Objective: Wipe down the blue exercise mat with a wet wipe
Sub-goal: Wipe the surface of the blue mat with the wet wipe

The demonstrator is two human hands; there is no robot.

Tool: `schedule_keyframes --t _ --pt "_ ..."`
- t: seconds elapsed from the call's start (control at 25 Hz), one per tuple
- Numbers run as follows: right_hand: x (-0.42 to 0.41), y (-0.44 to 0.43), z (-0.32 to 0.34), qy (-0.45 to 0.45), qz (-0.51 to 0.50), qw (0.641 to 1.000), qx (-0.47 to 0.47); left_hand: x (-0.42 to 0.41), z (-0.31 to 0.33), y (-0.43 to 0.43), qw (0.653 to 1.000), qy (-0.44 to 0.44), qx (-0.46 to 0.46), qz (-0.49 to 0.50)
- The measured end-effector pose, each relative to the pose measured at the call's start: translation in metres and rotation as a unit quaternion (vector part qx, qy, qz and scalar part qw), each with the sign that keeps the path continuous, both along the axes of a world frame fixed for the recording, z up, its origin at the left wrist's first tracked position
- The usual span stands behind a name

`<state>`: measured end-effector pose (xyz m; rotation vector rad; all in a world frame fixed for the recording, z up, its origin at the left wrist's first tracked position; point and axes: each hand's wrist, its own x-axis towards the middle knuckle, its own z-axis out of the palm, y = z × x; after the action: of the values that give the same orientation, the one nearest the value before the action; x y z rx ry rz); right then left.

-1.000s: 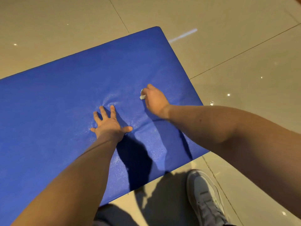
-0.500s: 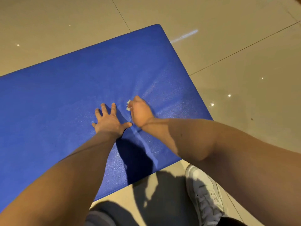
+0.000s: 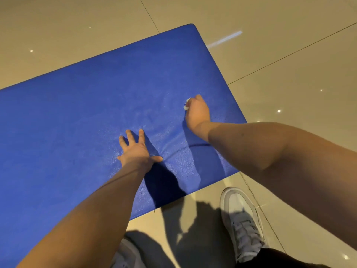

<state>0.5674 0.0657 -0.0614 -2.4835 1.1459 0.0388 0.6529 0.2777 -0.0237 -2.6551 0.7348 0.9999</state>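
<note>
half a second ago our right hand [image 3: 198, 113] was drawn in close beside the left hand [image 3: 136, 151]; now it is back out toward the right edge of the mat [image 3: 77, 113], near where it was a second ago. we read that as one full back-and-forth stroke over the same band of the mat, so the wiping is under way and, in our judgement, far from done: only this right end near us is being worked, and the long stretch running off to the left looks untouched from here. the right hand is curled into a loose fist, knuckles up, clamped on the wipe [image 3: 186, 105], of which only a small white wad shows at the far left of the fist, down on the blue surface. we cannot tell how much of the wipe is under the palm. the left hand has not moved from its spot: it lies flat with fingers spread and straight, thumb out to the right, pressing the mat so that the cover puckers into creases beside the thumb; it holds nothing. the two hands are now apart, with bare mat between them. the mat lies flat on the tiled floor [image 3: 289, 74], its near right corner just ahead of our shoe [image 3: 241, 219]. the next stroke likely needs to shift to fresh ground, and the bracing hand will have to move with it.
</note>
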Motion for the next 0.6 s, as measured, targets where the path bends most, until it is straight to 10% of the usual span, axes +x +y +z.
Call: schedule_keyframes --t 0.28,0.6 --pt "0.014 0.083 0.004 -0.045 0.166 0.980 0.100 0.001 -0.004 0.003 1.000 -0.004 -0.005 -0.006" --pt "-0.047 -0.014 -0.001 -0.014 0.008 0.999 0.047 0.000 0.001 0.005 0.999 -0.022 0.001 -0.032"
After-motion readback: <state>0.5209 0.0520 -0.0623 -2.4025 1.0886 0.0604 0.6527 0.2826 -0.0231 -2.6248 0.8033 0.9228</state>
